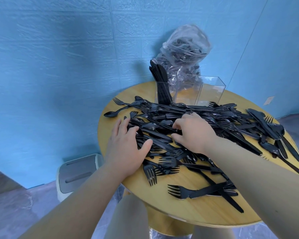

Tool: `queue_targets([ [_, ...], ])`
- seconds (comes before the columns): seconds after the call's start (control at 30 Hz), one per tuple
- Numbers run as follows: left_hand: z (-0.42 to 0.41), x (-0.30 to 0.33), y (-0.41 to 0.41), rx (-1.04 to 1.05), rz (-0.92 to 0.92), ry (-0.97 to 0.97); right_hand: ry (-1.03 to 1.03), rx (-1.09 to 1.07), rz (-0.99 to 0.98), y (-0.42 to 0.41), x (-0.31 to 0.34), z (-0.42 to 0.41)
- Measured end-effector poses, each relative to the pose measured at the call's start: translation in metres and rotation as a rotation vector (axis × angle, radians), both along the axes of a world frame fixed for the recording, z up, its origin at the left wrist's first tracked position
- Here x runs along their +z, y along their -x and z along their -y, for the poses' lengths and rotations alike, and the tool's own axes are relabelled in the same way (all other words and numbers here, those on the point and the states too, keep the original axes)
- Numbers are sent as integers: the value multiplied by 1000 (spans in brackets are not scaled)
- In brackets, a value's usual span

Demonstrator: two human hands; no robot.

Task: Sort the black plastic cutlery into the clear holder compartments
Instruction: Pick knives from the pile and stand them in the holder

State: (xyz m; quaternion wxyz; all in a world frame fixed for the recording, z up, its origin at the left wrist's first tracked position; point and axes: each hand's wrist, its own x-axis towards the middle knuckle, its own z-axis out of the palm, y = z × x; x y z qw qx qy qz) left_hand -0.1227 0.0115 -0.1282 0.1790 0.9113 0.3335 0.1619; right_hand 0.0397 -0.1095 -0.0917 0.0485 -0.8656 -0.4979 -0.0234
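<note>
**Both hands in the heap, most of it still unsorted**

The left hand (128, 144) lies flat on the near-left edge of the cutlery pile (197, 128), fingers spread and straight, holding nothing. The right hand (192, 130) is curled over the middle of the heap, fingertips dug in among the pieces; whether it has actually pinched one I cannot tell.

The black forks, spoons and knives are strewn in a tangle across the round wooden table (179, 204). They look light, stiff and glossy, so likely to slide and to snag by their tines. The plain handle seems the best place to grip, drawing one piece out lengthwise.

Behind the pile stands the clear holder (205, 90): its left compartment holds upright knives (160, 78), while the other compartments look empty. A clear bag of cutlery (185, 49) leans on the blue wall.
</note>
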Motion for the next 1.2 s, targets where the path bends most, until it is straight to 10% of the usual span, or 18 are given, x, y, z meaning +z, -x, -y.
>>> queue_targets([
  [0.5,-3,-4,-1,-8,35,-19,-216,-26,10,-7,4,-14],
  [0.83,-20,6,7,84,466,292,-214,12,43,-5,-3,-10],
  [1.2,-45,-1,37,-129,95,61,-40,206,-47,28,1,-14],
])
